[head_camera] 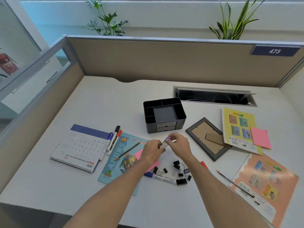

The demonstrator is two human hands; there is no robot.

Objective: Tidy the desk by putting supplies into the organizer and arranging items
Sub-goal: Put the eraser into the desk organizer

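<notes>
A black desk organizer (164, 115) with several top compartments and two small drawers stands mid-desk. Just in front of it, both hands hold one small purple-capped stick, like a glue stick (166, 142). My left hand (152, 149) grips its pale body. My right hand (178, 142) pinches the purple cap end. Several black binder clips (179, 172) lie scattered below the hands. Three markers (113, 140) lie beside a desk calendar (79, 150), and a pencil (127, 151) lies on a blue booklet (120, 159).
A picture frame (208, 139) lies face down to the right, next to a yellow booklet (238, 127) with a pink sticky pad (260, 137). An orange booklet (266, 186) with a pencil (235, 183) sits at the front right. A cable tray opening (213, 96) is behind.
</notes>
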